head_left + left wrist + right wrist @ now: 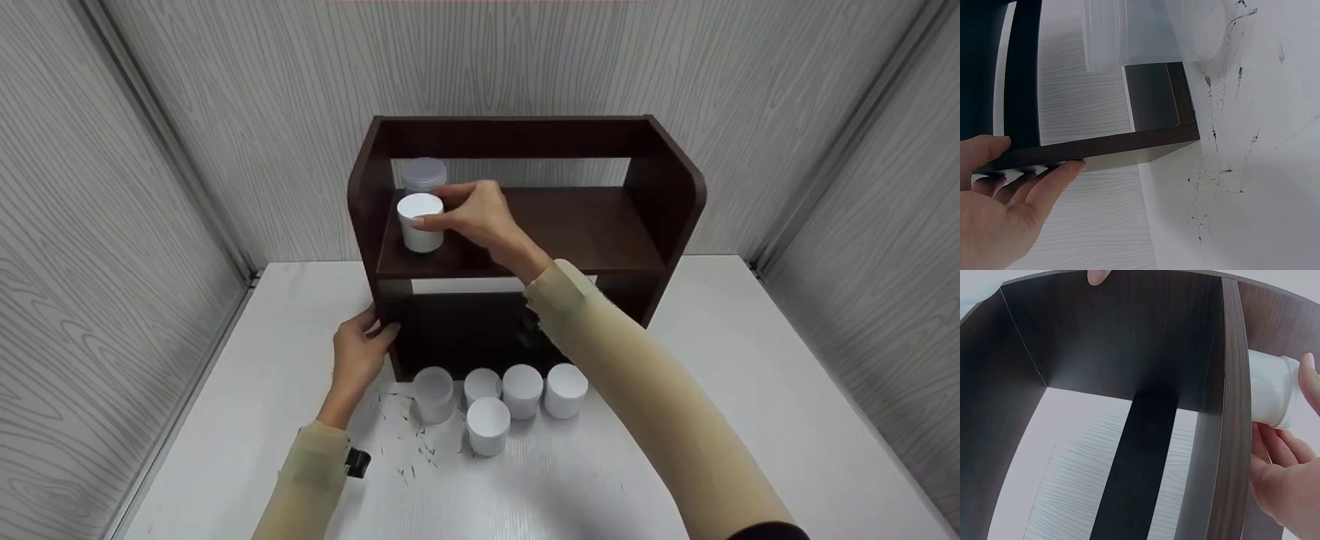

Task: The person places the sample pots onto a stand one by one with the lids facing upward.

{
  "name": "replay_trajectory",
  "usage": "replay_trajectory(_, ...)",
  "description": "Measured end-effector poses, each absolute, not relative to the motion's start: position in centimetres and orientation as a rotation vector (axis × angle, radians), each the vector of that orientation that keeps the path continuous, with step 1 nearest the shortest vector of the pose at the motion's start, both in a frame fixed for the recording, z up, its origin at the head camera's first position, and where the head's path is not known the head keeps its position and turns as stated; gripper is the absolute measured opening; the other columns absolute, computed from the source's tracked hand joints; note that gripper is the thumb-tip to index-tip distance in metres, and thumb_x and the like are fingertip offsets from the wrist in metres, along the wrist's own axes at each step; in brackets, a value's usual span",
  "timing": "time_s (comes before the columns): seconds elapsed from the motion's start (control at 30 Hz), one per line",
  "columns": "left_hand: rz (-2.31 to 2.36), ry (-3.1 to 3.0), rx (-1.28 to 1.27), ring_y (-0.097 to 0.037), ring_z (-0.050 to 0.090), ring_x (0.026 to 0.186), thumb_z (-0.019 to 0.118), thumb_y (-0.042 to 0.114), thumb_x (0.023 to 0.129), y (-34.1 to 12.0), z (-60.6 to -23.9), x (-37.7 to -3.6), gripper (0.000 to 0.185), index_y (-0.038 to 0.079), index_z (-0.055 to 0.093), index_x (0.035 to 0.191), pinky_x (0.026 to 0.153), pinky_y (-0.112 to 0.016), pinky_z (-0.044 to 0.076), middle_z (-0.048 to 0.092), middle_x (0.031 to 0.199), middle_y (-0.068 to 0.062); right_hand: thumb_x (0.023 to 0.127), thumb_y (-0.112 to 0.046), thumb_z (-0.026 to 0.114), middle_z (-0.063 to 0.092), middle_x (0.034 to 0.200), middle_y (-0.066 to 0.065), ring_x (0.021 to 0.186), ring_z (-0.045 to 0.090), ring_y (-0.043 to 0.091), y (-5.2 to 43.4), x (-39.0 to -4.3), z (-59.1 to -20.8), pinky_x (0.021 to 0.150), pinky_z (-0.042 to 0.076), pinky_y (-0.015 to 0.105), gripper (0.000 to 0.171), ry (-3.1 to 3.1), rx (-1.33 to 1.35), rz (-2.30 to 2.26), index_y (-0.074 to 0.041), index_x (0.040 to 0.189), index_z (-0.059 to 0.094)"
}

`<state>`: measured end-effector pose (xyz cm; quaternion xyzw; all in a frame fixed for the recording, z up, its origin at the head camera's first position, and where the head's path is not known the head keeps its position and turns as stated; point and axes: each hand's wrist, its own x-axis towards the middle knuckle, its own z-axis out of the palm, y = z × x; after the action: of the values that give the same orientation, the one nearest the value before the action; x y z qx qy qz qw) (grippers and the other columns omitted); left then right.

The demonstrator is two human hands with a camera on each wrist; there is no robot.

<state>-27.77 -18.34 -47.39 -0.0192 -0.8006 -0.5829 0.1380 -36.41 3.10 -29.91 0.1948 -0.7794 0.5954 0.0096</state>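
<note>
Head view: jar within right grip

White table under dark shelf unit, five jars

A small white cylindrical plastic jar is standing upright at the left end of the dark brown wooden shelf rack's upper board; a frosted translucent lidded jar is sitting just behind it.

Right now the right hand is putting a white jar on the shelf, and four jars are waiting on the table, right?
Not quite: the head view shows five jars waiting on the table, not four. The right hand does hold a white jar on the shelf.
</note>
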Motion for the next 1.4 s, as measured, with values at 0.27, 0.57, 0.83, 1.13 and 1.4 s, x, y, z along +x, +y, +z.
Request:
replay_trajectory(0.27,-1.677,-2.32,-0.058,-0.042,0.063,0.126,0.069,0.01,0.101,-18.2,-47.4,-27.7,0.052,-0.01,0.053,0.147,0.095,-0.038,0.06,0.057,0.147,-0.027,0.075,-0.02,0.099,0.079,0.109,0.004,0.101,0.073,0.015,3.0,-36.5,-30.0,0.088,0.059,0.029,0.058,-2.414,0.604,1.862,-0.003,0.125,0.077)
replay_trajectory(0.57,-1.667,-2.317,-0.067,-0.041,0.064,0.125,0.068,0.011,0.101,-18.2,-47.3,-27.6,0.051,-0.01,0.055,0.146,0.095,-0.039,0.06,0.058,0.146,-0.026,0.076,-0.022,0.099,0.078,0.116,0.005,0.108,0.07,0.013,3.1,-36.3,-29.8,0.092,0.057,0.027,0.06,-2.444,0.603,1.825,-0.005,0.128,0.075)
replay_trajectory(0.83,-1.666,-2.306,-0.072,-0.042,0.064,0.124,0.068,0.007,0.101,-18.2,-47.5,-27.8,0.05,-0.009,0.054,0.147,0.094,-0.038,0.06,0.058,0.146,-0.026,0.076,-0.025,0.099,0.077,0.12,0.006,0.112,0.071,0.015,4.4,-36.2,-30.0,0.096,0.057,0.027,0.065,-2.446,0.627,1.831,-0.005,0.132,0.073)
replay_trajectory(1.13,-1.652,-2.316,-0.055,-0.041,0.064,0.124,0.068,0.009,0.1,-18.2,-47.4,-27.8,0.048,-0.007,0.057,0.145,0.096,-0.041,0.059,0.06,0.144,-0.026,0.076,-0.021,0.099,0.074,0.127,0.013,0.117,0.071,0.021,7.1,-36.0,-30.4,0.098,0.056,0.025,0.071,-2.466,0.52,1.844,0.002,0.136,0.069)
replay_trajectory(1.4,-1.657,-2.314,-0.06,-0.042,0.064,0.124,0.068,0.007,0.1,-18.3,-47.4,-27.8,0.047,-0.007,0.059,0.144,0.097,-0.041,0.059,0.06,0.142,-0.028,0.077,-0.016,0.098,0.072,0.129,0.016,0.119,0.07,0.025,8.9,-34.1,-30.3,0.098,0.058,0.029,0.068,-2.444,0.554,1.841,0.004,0.134,0.069)
